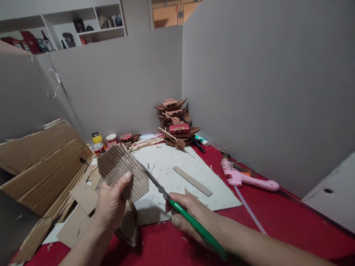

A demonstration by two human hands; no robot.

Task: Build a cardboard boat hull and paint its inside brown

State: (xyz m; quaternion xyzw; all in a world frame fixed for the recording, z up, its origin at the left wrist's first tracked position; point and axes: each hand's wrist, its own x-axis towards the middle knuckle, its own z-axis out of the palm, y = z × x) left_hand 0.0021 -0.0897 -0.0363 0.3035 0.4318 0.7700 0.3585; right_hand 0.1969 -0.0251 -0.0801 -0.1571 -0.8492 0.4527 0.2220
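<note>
Nearest, right side: the person's bare right hand [201, 214], fingers clamped round the long green handle of a pair of metal-bladed scissors [160, 189]
Nearest, left side: the bare left hand [109, 203], thumb on top, pinching a many-sided piece of brown corrugated cardboard [112, 166] held above the work surface
Walls: tall smooth grey panels [249, 92], meeting in a corner behind the work
Tabletop: bright red flat surface [280, 218]; small scraps are scattered over it
Board: flat white sheet [166, 159] lying on the red tabletop; crumbs and shavings dot it
Cardboard heap: large folded brown cardboard sheets [50, 162] leaning at the left; flat offcuts lie near them
Boats: small brown model boats [177, 129], stacked in the corner, the lowest bearing a red canopy
Glue gun: pink plastic gun [249, 180] on the red tabletop, right of the board; a pale translucent stick [249, 208] extends from it toward the camera
Blades: at the right edge of the held piece; whether one passes behind it, I cannot tell
Strip: narrow grey-brown cardboard strip [192, 180], flat on the board
Containers: yellow bottle with black cap [97, 137], beside red-and-white paper cups [111, 139]
</note>
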